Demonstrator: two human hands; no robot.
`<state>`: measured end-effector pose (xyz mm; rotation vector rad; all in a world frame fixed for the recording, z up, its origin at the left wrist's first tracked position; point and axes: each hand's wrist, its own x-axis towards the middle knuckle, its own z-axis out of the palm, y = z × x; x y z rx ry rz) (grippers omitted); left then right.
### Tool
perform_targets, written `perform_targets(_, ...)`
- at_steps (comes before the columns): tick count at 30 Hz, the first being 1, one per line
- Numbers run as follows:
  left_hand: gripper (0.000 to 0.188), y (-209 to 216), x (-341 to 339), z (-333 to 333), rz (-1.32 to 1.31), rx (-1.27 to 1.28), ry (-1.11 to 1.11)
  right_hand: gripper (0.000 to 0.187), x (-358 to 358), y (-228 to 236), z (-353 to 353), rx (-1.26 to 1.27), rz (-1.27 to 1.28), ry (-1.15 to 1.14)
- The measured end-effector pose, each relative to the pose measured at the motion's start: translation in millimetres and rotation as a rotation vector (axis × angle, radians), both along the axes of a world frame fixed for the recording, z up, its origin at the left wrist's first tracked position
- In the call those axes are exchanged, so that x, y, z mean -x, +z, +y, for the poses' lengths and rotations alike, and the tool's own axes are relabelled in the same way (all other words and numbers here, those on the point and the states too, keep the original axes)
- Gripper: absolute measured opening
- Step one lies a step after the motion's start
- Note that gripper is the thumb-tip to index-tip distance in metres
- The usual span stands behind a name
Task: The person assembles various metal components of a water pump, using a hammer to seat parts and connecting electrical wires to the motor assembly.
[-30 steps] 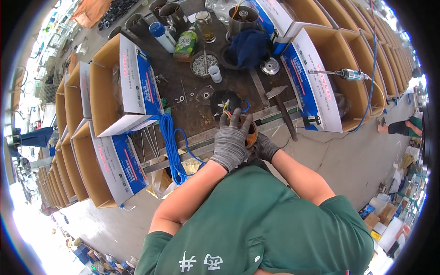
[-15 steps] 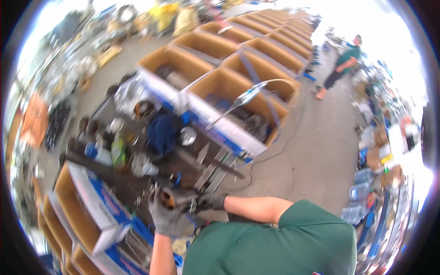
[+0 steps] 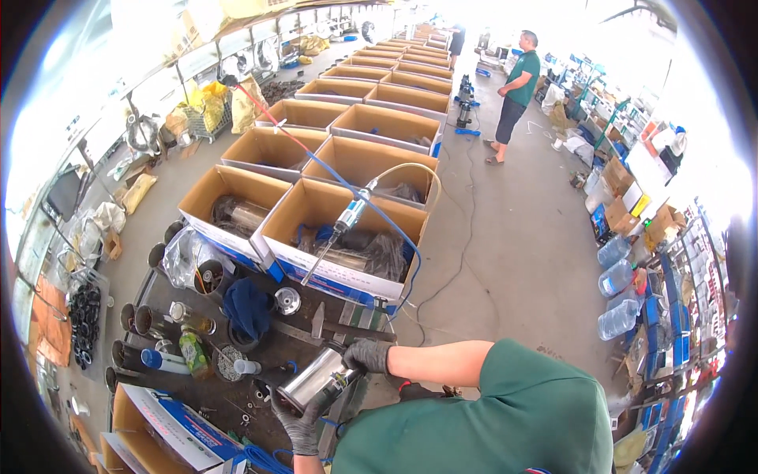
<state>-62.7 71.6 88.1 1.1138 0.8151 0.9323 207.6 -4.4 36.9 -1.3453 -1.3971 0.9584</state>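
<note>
A shiny steel cylinder (image 3: 314, 378), like a pump or motor housing, lies tilted between my two hands over the near edge of the dark workbench (image 3: 229, 403). My left hand (image 3: 298, 423), in a grey glove, grips its lower left end. My right hand (image 3: 368, 355), in a dark grey glove, is closed round its upper right end. Left of the cylinder, a container of small screws (image 3: 229, 362) and a white cup (image 3: 247, 368) stand on the bench. Beyond them sit a dark blue cloth (image 3: 246, 306) and a round metal disc (image 3: 287, 300).
A power screwdriver (image 3: 353, 212) with a long bit hangs over an open carton (image 3: 347, 278) of wrapped parts. Carton rows stretch back. A green bottle (image 3: 193, 351) and metal cylinders (image 3: 150, 320) stand at left. Another person (image 3: 517, 91) stands far right; water bottles (image 3: 617, 278) line the right.
My view has lifted and steadied. The cylinder's copper-coloured open end showed before; now its shiny side faces up. Both hands still hold it. The other person now stands more side-on.
</note>
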Motion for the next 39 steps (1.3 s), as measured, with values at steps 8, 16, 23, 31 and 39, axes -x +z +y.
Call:
perform_targets(8, 0.116, -82, -22, -5, -0.215, 0.241, -0.15, 0.03, -19, 62, 64, 0.421, -0.332, -0.319)
perform_targets(16, 0.085, -167, -63, -3, -0.047, 0.257, -0.04, 0.036, 16, 120, 59, 0.013, -0.813, 0.047)
perform_targets(23, 0.068, -232, -34, -5, 1.081, -0.446, -0.308, 0.033, 21, 93, 45, -0.358, -1.025, 0.287)
perform_targets(31, 0.062, -217, -27, -26, 0.848, -0.41, -0.415, 0.021, 14, 65, 20, -0.529, -0.949, 0.242)
perform_targets(39, 0.028, -144, 9, -38, 0.309, -0.051, 0.227, 0.023, -34, 70, -9, -0.568, -0.624, 0.156)
